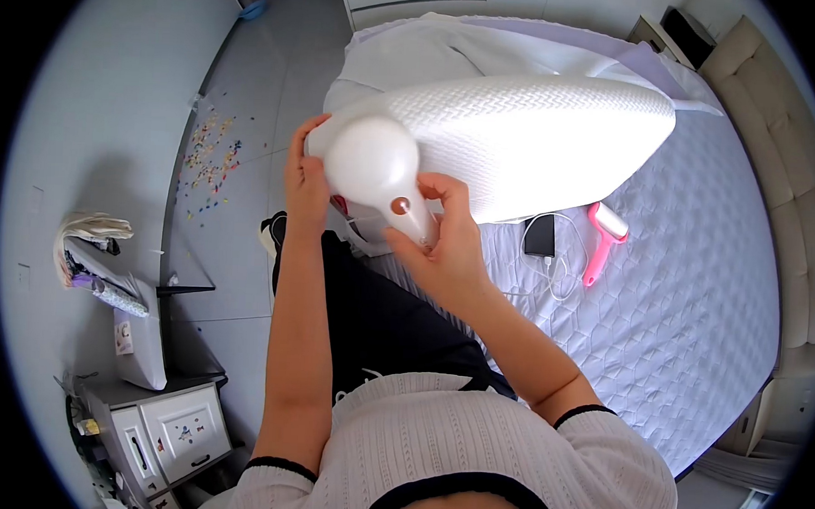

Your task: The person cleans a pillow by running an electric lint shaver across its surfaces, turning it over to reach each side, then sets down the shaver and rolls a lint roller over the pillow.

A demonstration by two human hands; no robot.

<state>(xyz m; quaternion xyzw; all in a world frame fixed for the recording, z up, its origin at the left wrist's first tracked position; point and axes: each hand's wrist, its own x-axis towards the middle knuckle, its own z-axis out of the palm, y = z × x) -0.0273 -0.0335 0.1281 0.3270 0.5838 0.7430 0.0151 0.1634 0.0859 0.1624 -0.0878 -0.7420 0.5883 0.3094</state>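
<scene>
A white handheld device [372, 162] with a round head and a short handle is in my right hand [452, 243], whose fingers wrap round the handle near an orange-brown button. Its head rests over the left end of a large white textured pillow [530, 146]. My left hand [308, 177] grips that same end of the pillow, with fingers over the edge and the thumb beside the device's head. The pillow is tilted up above the bed, and the device hides part of its left end.
On the quilted bed [688, 294] lie a black phone [540, 236] with a white cable and a pink lint roller [599, 245]. A white blanket [398, 58] is bunched behind. Small colourful pieces [210, 159] litter the floor at left, above a white cabinet [186, 431].
</scene>
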